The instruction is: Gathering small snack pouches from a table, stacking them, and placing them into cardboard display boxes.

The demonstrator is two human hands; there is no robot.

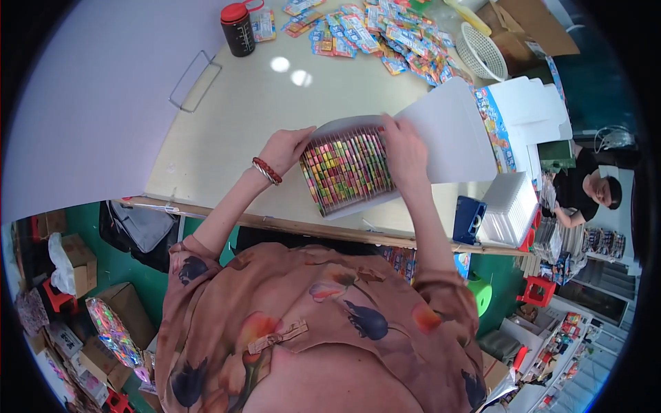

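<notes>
The white box (348,124) is clamped at its far corners by the left grip (285,148) and the right grip (407,153), over the bench (234,138); its colourful rows (348,168) are probably best kept aligned by gentle, even pressure.

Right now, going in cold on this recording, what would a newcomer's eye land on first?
Probably the multicoloured rows packed in an open white box at mid-picture, with the left hand at its upper left corner and the right hand at its upper right. Next, likely the heap of bright packets across the table's far side, then the dark bottle with a red lid at upper left.
</notes>
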